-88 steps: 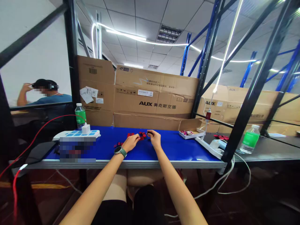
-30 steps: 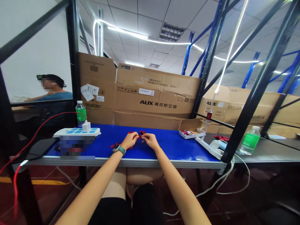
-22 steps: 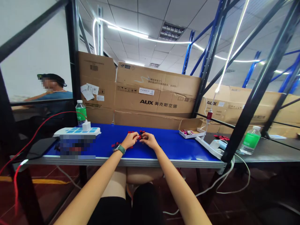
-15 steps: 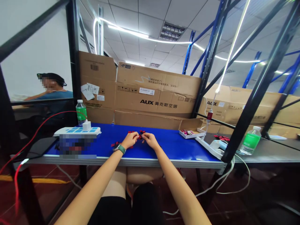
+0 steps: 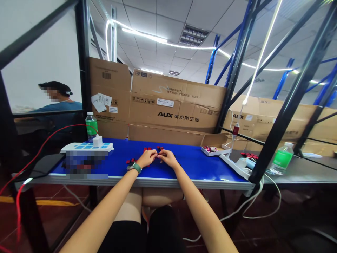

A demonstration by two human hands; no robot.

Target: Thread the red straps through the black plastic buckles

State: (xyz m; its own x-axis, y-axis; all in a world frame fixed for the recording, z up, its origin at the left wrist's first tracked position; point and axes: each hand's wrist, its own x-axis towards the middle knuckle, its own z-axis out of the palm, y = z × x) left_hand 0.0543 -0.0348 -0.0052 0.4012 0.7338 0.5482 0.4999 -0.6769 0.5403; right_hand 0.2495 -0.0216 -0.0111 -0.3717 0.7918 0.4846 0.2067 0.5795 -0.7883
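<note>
tray of pink items right of both hands

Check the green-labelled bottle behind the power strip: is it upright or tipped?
Upright: the green-labelled bottle stands vertically with its cap at the top, behind the white power strip.

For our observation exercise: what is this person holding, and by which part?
The left hand and right hand seem to pinch small red pieces; the exact spot is too small to tell.
</note>
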